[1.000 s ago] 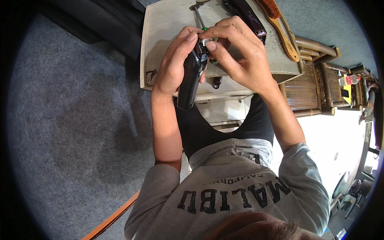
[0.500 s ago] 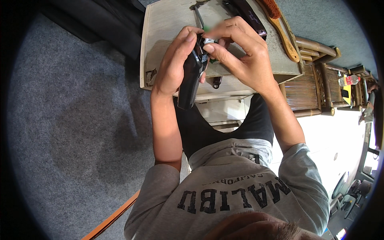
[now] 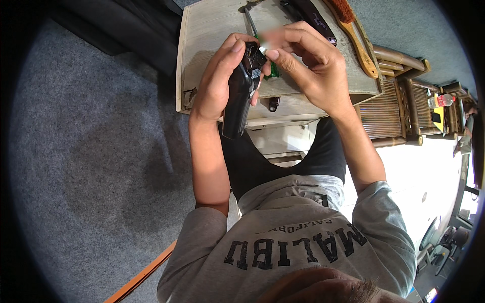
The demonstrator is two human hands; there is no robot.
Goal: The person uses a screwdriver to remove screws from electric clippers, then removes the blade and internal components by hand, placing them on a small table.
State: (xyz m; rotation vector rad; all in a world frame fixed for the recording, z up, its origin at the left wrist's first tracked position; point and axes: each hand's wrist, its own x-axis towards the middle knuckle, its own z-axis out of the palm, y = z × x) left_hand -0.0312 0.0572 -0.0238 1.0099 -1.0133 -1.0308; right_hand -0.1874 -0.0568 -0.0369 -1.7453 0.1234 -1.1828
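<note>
My left hand (image 3: 218, 76) is wrapped round a black hair clipper (image 3: 237, 108), its lower body slanting down toward my lap. Near my left thumb, the clipper's upper end shows a recessed black inside. Close to that end, my right hand (image 3: 313, 65) pinches a small silvery piece (image 3: 263, 51), like a clipper blade, between thumb and fingers; part of it is hidden and the fingertips are blurred. Beneath the hands lies a screwdriver, its metal shaft (image 3: 250, 21) pointing away and its green handle (image 3: 274, 70) partly covered.
On the pale wooden tabletop (image 3: 199, 35), a dark purple clipper (image 3: 310, 17) lies at the back. Right of it is a brush with a wooden handle (image 3: 361, 53). A small dark part (image 3: 274, 104) sits by the near edge. Bamboo furniture (image 3: 381, 118) stands to the right, with a bottle (image 3: 440, 101).
The silvery piece has come away from the clipper's upper end with my right hand, which shifted slightly right. The clipper has turned a little, showing more of its inside.
</note>
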